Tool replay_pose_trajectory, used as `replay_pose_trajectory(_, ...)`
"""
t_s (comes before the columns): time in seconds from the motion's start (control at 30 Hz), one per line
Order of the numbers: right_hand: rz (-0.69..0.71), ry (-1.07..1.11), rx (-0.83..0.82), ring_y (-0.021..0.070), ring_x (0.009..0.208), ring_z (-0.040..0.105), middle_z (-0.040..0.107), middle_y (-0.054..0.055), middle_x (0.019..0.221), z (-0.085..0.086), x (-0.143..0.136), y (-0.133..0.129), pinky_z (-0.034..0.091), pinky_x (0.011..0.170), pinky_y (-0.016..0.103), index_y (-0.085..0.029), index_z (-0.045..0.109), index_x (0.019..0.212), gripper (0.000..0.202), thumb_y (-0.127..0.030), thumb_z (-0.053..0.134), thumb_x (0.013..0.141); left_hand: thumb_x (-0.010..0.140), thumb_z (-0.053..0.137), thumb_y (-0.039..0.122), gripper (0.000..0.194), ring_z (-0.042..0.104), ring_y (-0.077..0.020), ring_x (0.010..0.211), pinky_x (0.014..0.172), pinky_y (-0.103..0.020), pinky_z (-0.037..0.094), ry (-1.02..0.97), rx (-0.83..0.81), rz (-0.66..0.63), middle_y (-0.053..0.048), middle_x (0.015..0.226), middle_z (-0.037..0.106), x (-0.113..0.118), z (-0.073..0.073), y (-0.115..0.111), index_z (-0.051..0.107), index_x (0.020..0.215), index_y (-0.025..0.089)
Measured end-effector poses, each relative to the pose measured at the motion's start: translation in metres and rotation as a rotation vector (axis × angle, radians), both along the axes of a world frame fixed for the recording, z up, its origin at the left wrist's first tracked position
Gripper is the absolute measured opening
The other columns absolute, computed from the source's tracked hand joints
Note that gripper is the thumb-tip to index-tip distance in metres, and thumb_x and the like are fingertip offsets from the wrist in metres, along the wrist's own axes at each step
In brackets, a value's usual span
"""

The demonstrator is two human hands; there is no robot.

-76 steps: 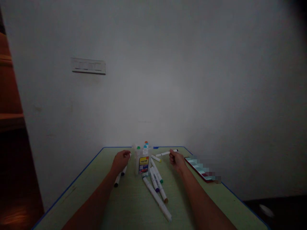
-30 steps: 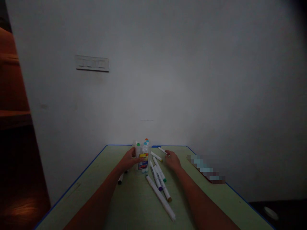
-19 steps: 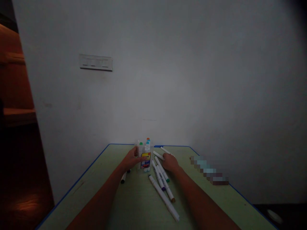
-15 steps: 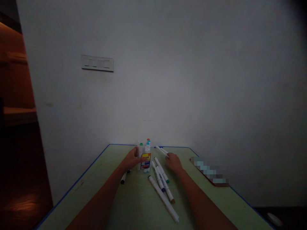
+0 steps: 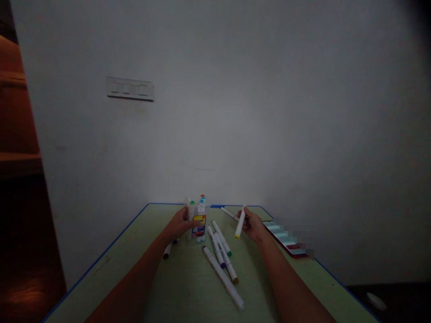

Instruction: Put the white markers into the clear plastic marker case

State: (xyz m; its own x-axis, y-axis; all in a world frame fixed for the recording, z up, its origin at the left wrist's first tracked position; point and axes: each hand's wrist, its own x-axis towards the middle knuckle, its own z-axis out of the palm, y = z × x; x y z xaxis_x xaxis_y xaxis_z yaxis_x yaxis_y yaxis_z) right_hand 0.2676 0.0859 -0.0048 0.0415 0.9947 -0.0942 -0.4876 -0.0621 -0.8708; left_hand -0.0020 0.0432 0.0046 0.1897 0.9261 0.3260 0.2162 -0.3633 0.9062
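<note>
Marker (image 5: 240,223), white with a yellow end, is pinched between thumb and fingers of a person's right grip (image 5: 253,224), yellow end lowest. Just left of that grip, a second white pen (image 5: 228,212) lies on the green, blue-edged surface (image 5: 131,260), its near end lost behind the held one; whether the hand touches it, I cannot tell.

The left grip (image 5: 177,225) is closed around the side of a clear container (image 5: 190,237), thumb across its printed label (image 5: 201,229); pens with green, orange and blue tops stand upright inside.

Between the two grips and nearer the person, a green-ended pen (image 5: 222,238), a purple-ended pen (image 5: 216,246) and a brown-ended pen (image 5: 229,264) lie bunched, with a long pale pen (image 5: 222,279) closest to the person. Just below the left grip, a black-ended pen (image 5: 167,251) shows beside the forearm, partly hidden. Right of the right grip rests a red-edged flat item (image 5: 279,234), partly pixelated. High above the left grip, a switch panel (image 5: 130,89) sits on the wall (image 5: 215,134).
</note>
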Motion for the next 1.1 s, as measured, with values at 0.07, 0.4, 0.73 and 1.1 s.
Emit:
replay_pose_trajectory(0.07,0.059,-0.003,-0.031,0.0035,0.031,0.033,0.055,0.001,0.050,0.000,-0.002,-0.002,0.023,0.026,0.015,-0.013,0.054,0.070,0.027,-0.030,0.042,0.087,0.059,0.072,0.037,0.057,0.061,-0.0240,0.094,0.084,-0.039,0.045,0.002,-0.003,-0.001,-0.011,0.107,0.063,-0.001,0.000,0.000,0.052,0.106,0.013)
replay_pose_trajectory(0.4,0.117,-0.016,-0.152,0.0033,0.028,0.038,0.046,-0.005,0.039,-0.003,0.000,0.000,0.029,0.026,0.011,-0.015,0.048,0.065,0.024,-0.028,0.049,0.085,0.058,0.073,0.033,0.056,0.061,-0.0236,0.092,0.084,-0.038,0.046,-0.041,-0.013,-0.025,-0.012,0.106,0.063,0.002,0.004,-0.003,0.052,0.106,0.012)
replay_pose_trajectory(0.73,0.033,-0.068,0.068,0.0027,0.033,0.033,0.049,-0.006,0.052,-0.013,-0.004,0.006,0.018,0.028,0.014,-0.017,0.046,0.068,0.019,-0.023,0.064,0.069,0.058,0.073,0.035,0.058,0.061,-0.0246,0.092,0.083,-0.040,0.046,-0.039,-0.005,-0.034,-0.012,0.105,0.064,0.002,0.003,-0.002,0.051,0.106,0.012)
replay_pose_trajectory(1.1,0.089,-0.096,0.012,0.0047,0.035,0.040,0.058,0.002,0.055,-0.007,-0.007,0.000,0.026,0.029,0.014,-0.013,0.056,0.078,0.017,-0.026,0.046,0.083,0.057,0.073,0.035,0.057,0.061,-0.0249,0.094,0.085,-0.041,0.045,-0.038,-0.007,-0.028,-0.011,0.105,0.064,0.002,0.004,-0.003,0.052,0.105,0.013)
